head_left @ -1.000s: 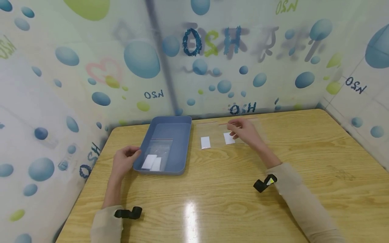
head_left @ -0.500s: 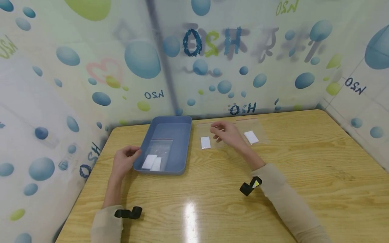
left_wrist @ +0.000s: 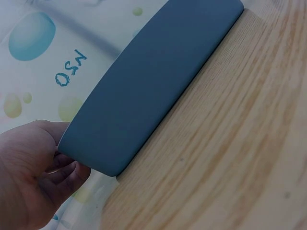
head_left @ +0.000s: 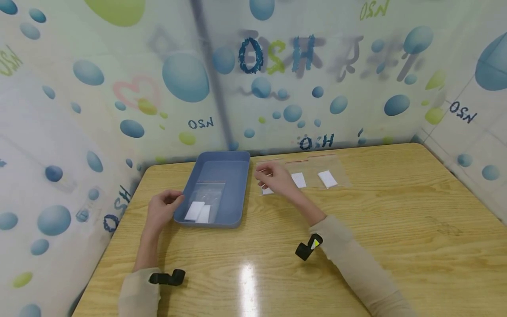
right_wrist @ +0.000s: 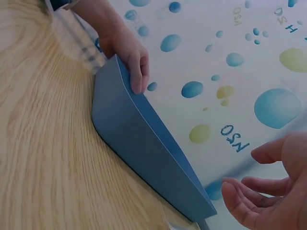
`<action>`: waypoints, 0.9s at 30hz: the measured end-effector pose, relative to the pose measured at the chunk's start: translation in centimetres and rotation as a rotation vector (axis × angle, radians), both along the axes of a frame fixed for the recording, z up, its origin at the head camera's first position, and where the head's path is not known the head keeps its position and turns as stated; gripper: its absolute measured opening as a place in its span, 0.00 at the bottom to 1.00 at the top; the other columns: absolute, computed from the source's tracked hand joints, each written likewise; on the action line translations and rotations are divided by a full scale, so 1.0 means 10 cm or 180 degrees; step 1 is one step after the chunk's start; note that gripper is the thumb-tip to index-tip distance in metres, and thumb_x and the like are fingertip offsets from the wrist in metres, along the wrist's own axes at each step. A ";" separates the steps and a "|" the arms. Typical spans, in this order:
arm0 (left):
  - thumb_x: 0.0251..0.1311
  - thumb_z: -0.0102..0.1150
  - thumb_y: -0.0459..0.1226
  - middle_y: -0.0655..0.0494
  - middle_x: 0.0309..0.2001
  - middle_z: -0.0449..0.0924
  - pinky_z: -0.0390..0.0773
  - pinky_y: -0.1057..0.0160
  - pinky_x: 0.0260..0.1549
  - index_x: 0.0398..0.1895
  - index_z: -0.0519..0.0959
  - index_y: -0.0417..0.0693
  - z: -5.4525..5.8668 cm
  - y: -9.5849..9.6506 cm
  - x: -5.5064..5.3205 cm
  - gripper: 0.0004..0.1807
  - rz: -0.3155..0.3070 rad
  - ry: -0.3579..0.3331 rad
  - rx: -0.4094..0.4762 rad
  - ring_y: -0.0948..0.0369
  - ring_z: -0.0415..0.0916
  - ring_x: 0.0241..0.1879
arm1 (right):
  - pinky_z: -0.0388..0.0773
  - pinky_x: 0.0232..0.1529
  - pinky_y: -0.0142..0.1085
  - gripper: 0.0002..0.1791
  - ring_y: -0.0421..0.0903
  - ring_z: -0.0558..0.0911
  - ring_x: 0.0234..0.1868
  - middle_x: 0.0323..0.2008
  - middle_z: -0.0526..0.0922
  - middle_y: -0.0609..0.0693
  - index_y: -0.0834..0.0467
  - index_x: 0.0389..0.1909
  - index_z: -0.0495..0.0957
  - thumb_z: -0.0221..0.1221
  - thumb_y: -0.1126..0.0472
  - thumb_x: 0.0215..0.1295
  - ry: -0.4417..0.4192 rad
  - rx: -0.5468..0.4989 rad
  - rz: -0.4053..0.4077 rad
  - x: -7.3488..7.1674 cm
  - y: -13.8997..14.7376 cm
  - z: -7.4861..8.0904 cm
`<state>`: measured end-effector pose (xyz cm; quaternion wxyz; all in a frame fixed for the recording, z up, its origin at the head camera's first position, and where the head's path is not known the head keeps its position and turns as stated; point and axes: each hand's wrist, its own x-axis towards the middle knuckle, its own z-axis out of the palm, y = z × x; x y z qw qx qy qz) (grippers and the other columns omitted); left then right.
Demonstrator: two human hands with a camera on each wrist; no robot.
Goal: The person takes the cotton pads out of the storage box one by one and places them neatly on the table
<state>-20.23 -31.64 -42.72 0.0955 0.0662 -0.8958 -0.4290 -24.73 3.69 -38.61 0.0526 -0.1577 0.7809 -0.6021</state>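
Note:
My left hand (head_left: 161,209) pinches the left wall of a blue-grey plastic tray (head_left: 231,193), fingers over its rim near the front corner. In the tray lies a clear zip bag (head_left: 211,191) with white cards (head_left: 195,211) showing at its lower end. My right hand (head_left: 277,178) hovers with loosely bent fingers over the leftmost of three zip bags in a row. Nothing is between its thumb and fingers in the right wrist view. It hides most of that bag and its card. To its right are a middle bag's white card (head_left: 299,180) and the rightmost zip bag (head_left: 339,171).
The wooden table (head_left: 277,264) meets a patterned wall (head_left: 293,88) right behind the tray and bags. More wall closes in along the left side and at the far right. A camera is strapped to each sleeve.
My right hand has travelled left across the row of bags, from the middle and right ones to the leftmost, uncovering the others. My left hand and the tray have stayed put.

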 end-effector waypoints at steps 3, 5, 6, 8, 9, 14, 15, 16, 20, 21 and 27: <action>0.69 0.62 0.37 0.41 0.44 0.82 0.73 0.73 0.33 0.48 0.82 0.33 -0.01 0.00 0.00 0.14 0.0002 0.0001 0.0007 0.61 0.75 0.37 | 0.81 0.47 0.51 0.17 0.63 0.83 0.44 0.47 0.82 0.67 0.69 0.56 0.76 0.58 0.61 0.74 -0.0052 -0.0025 0.0048 0.02 -0.09 0.00; 0.69 0.62 0.37 0.41 0.43 0.83 0.73 0.73 0.33 0.48 0.82 0.33 -0.01 -0.01 -0.01 0.14 0.0004 0.0007 0.0001 0.62 0.75 0.37 | 0.80 0.49 0.53 0.17 0.65 0.83 0.46 0.46 0.82 0.68 0.69 0.55 0.76 0.58 0.60 0.74 -0.0085 -0.0036 0.0071 0.03 -0.15 0.01; 0.69 0.62 0.37 0.41 0.43 0.83 0.73 0.73 0.33 0.48 0.82 0.33 -0.02 -0.01 -0.01 0.14 0.0001 0.0006 -0.0004 0.62 0.75 0.37 | 0.80 0.49 0.54 0.18 0.66 0.82 0.46 0.46 0.82 0.68 0.69 0.55 0.76 0.58 0.60 0.74 -0.0102 -0.0047 0.0084 0.03 -0.18 0.00; 0.69 0.62 0.37 0.42 0.44 0.83 0.73 0.73 0.33 0.48 0.82 0.33 -0.02 -0.01 -0.01 0.14 0.0001 0.0012 -0.0009 0.63 0.75 0.37 | 0.80 0.50 0.54 0.18 0.66 0.82 0.47 0.45 0.82 0.68 0.70 0.56 0.76 0.58 0.61 0.73 -0.0117 -0.0056 0.0105 0.03 -0.23 -0.01; 0.69 0.62 0.37 0.42 0.44 0.83 0.73 0.73 0.33 0.48 0.82 0.33 -0.03 -0.02 -0.01 0.14 -0.0003 0.0017 -0.0016 0.63 0.75 0.37 | 0.80 0.50 0.53 0.19 0.65 0.83 0.46 0.45 0.83 0.67 0.70 0.56 0.75 0.58 0.61 0.73 -0.0120 -0.0041 0.0113 0.04 -0.26 -0.01; 0.69 0.61 0.37 0.42 0.44 0.83 0.73 0.73 0.33 0.48 0.82 0.34 -0.03 -0.02 -0.02 0.14 -0.0018 0.0031 -0.0005 0.63 0.75 0.36 | 0.80 0.51 0.51 0.21 0.62 0.84 0.46 0.48 0.82 0.67 0.71 0.60 0.73 0.57 0.61 0.74 -0.0219 -0.0060 0.0197 0.06 -0.39 -0.02; 0.68 0.61 0.37 0.42 0.44 0.83 0.73 0.73 0.34 0.48 0.82 0.34 -0.03 -0.02 -0.02 0.14 -0.0025 0.0029 -0.0004 0.63 0.75 0.36 | 0.80 0.51 0.51 0.21 0.62 0.84 0.46 0.48 0.82 0.67 0.71 0.60 0.72 0.57 0.61 0.74 -0.0243 -0.0063 0.0208 0.07 -0.41 -0.02; 0.69 0.61 0.37 0.42 0.44 0.83 0.73 0.73 0.34 0.49 0.82 0.34 -0.03 -0.02 -0.02 0.14 -0.0033 0.0024 -0.0002 0.63 0.75 0.37 | 0.80 0.51 0.50 0.21 0.61 0.84 0.46 0.48 0.82 0.68 0.71 0.60 0.72 0.57 0.61 0.74 -0.0262 -0.0064 0.0214 0.07 -0.44 -0.02; 0.69 0.62 0.37 0.41 0.44 0.83 0.73 0.74 0.34 0.48 0.82 0.33 -0.03 -0.02 -0.01 0.14 -0.0053 0.0028 0.0002 0.64 0.75 0.37 | 0.82 0.47 0.44 0.21 0.59 0.86 0.44 0.47 0.83 0.67 0.72 0.60 0.73 0.58 0.61 0.73 -0.0324 -0.0081 0.0189 0.07 -0.52 -0.02; 0.69 0.62 0.37 0.41 0.44 0.83 0.73 0.73 0.34 0.48 0.82 0.33 -0.03 -0.02 -0.01 0.14 -0.0056 0.0029 -0.0003 0.64 0.75 0.37 | 0.83 0.46 0.43 0.22 0.59 0.86 0.44 0.47 0.83 0.68 0.72 0.60 0.73 0.58 0.61 0.73 -0.0355 -0.0113 0.0183 0.07 -0.54 -0.02; 0.69 0.62 0.38 0.42 0.44 0.82 0.73 0.73 0.34 0.49 0.82 0.34 -0.03 -0.01 -0.01 0.15 -0.0034 0.0009 -0.0010 0.63 0.75 0.37 | 0.81 0.50 0.46 0.23 0.62 0.84 0.48 0.50 0.81 0.68 0.73 0.62 0.70 0.57 0.61 0.74 -0.0575 -0.0293 0.0186 0.07 -0.63 -0.04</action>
